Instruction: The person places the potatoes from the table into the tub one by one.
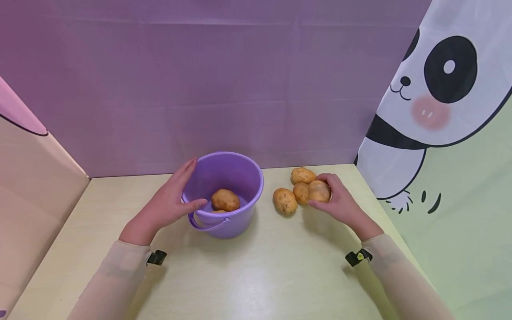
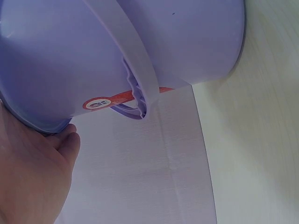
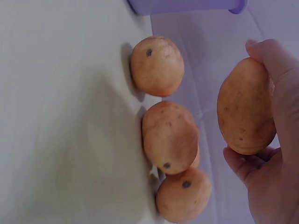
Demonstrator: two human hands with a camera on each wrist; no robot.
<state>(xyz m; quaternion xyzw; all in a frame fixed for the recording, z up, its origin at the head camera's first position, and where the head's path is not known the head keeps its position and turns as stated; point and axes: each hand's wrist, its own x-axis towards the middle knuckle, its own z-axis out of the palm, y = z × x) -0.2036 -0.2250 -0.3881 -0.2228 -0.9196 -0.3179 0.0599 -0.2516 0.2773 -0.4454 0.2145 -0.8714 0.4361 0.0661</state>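
Observation:
On the table stands a purple bucket (image 1: 240, 224) with a potato (image 1: 225, 200) showing inside it and part of another beneath. My left hand (image 1: 173, 200) holds the bucket's near-left rim, its fingers along the outer side and its thumb over the opening; in the left wrist view the hand (image 2: 35, 172) is at the rim. To the right of the bucket, my right hand (image 1: 340, 200) grips a potato (image 3: 246, 107) between thumb and fingers, raised above the table in the right wrist view. Several more potatoes (image 1: 285, 201) lie beside it, one mostly hidden behind the others.
The pale wooden table (image 1: 248, 280) ends at a purple cloth backdrop (image 1: 240, 89). A panda-print cloth (image 1: 452, 169) hangs along the right side. The bucket's handle (image 1: 210, 227) hangs down at its front.

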